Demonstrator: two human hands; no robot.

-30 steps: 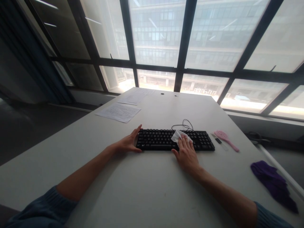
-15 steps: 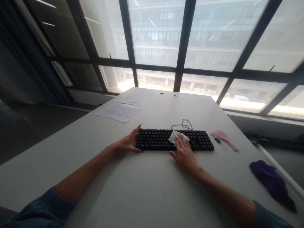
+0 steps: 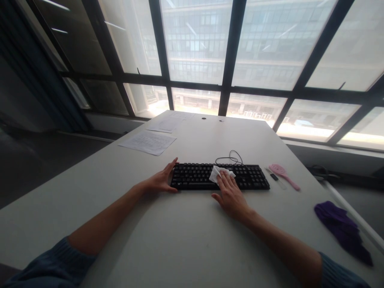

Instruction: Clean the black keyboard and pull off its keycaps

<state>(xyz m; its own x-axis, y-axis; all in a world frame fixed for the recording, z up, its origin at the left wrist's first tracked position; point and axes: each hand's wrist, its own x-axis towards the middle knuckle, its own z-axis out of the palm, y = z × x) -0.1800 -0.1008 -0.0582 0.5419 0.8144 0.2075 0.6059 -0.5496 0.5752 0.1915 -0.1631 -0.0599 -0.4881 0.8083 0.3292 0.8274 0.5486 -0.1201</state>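
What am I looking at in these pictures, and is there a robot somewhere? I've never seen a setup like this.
There's no robot here, just a person's two bare hands. One camera worn on the head takes every picture, looking forward and down.

On the white table lies a black keyboard. The left hand is spread at its left end. The right hand has its fingers resting on a white tissue on the keys.

To the right lie a pink brush and a purple cloth. Farther back on the left are sheets of paper, and windows stand beyond.
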